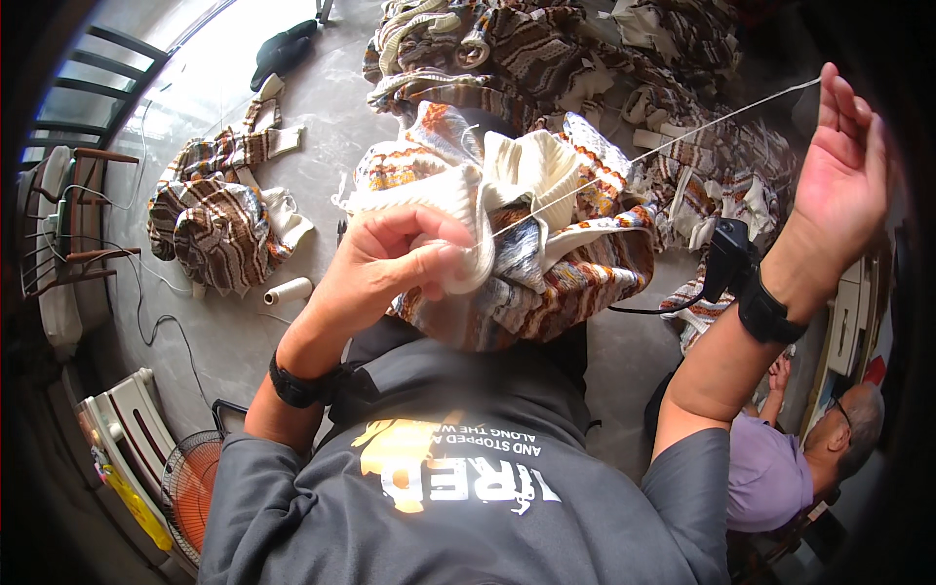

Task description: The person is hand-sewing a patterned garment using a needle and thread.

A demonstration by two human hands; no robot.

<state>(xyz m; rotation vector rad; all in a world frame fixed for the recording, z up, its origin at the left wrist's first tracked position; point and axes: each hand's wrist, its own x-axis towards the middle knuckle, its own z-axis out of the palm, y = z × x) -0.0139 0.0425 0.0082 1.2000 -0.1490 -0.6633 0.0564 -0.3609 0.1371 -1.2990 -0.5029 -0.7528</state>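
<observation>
My left hand point(409, 253) pinches the cream ribbed edge point(466, 268) of a patterned knit garment point(595, 263) bunched over my lap in brown, orange, white and blue. From that edge a white thread point(682, 132) runs taut up to the fingertips of my right hand point(838, 156), raised high at the right with its long fingers fairly straight and the thread caught among them. Black bands circle both my wrists. Just left of the right wrist is a black device point(726, 253) with a cable.
Knit piles point(546, 58) cover the back and right; another heap point(219, 224) lies left beside a white cone point(288, 291). A black shoe-like item point(283, 54), wooden racks point(78, 224), cables and an orange fan point(190, 487) are around. A person in purple point(770, 468) sits at lower right.
</observation>
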